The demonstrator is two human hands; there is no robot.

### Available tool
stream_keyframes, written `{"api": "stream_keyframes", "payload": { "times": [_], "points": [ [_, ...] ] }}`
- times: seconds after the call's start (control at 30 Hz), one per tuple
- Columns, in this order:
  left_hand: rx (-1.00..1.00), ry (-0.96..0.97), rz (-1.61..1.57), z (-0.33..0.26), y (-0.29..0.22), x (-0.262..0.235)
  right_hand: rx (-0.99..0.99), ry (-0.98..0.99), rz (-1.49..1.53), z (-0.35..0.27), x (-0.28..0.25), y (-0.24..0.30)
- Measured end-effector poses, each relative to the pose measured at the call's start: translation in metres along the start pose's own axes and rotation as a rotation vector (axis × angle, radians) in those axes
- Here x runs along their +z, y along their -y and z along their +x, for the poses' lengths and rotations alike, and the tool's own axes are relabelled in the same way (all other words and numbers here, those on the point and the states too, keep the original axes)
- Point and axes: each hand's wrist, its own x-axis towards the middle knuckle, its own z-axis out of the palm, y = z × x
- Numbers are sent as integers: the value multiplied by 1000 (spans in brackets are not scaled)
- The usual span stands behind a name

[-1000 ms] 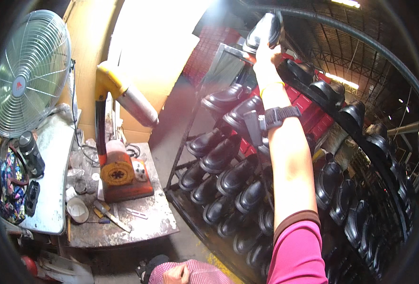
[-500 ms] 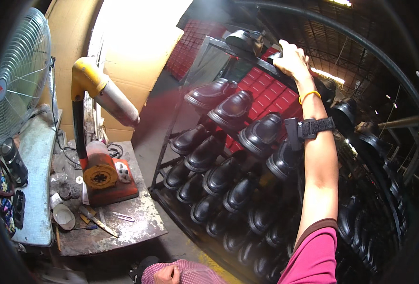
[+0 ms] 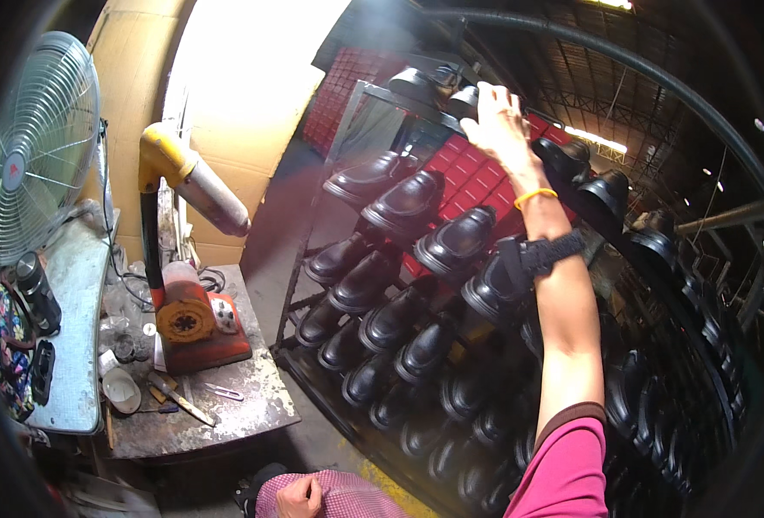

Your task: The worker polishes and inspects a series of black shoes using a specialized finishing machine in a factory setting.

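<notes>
My right hand (image 3: 499,128) reaches up to the top tier of a slanted metal shoe rack (image 3: 313,226). Its fingers close around a glossy black shoe (image 3: 463,100) on that tier, next to another black shoe (image 3: 416,83). A yellow band and a black wrist strap (image 3: 544,254) sit on that forearm, and the sleeve is pink. My left hand (image 3: 301,497) stays low at the bottom edge, fingers curled against pink checked cloth (image 3: 347,497), holding nothing I can see.
The rack carries several rows of black shoes (image 3: 406,204). Left of it stands a worn workbench (image 3: 252,406) with a red machine (image 3: 194,321), a yellow-and-silver duct (image 3: 194,180) and small tools. A large fan (image 3: 35,148) stands at far left. Red crates (image 3: 459,169) sit behind the rack.
My right hand, raised high with the shoe a second ago, has come down onto the rack's top tier. The view has shifted, and the rack and bench look closer.
</notes>
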Motion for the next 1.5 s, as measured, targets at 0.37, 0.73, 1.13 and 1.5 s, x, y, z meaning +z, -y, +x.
{"api": "stream_keyframes", "payload": {
  "times": [0.37, 0.73, 1.13, 1.5],
  "points": [
    [-44, -38, -104, -33, -10, 11, -142, -651, 453, -168, -70, 42],
    [-197, -56, -1205, 16, -96, -60, -224, 84, 1251, -467, -120, 150],
    [-265, -140, -833, 2, -20, -13, 1629, 1316, 2411, -525, -93, 189],
    [-353, -98, -368, 6, 31, -11, 1651, 1032, 2265, -478, 15, 243]
  ]
}}
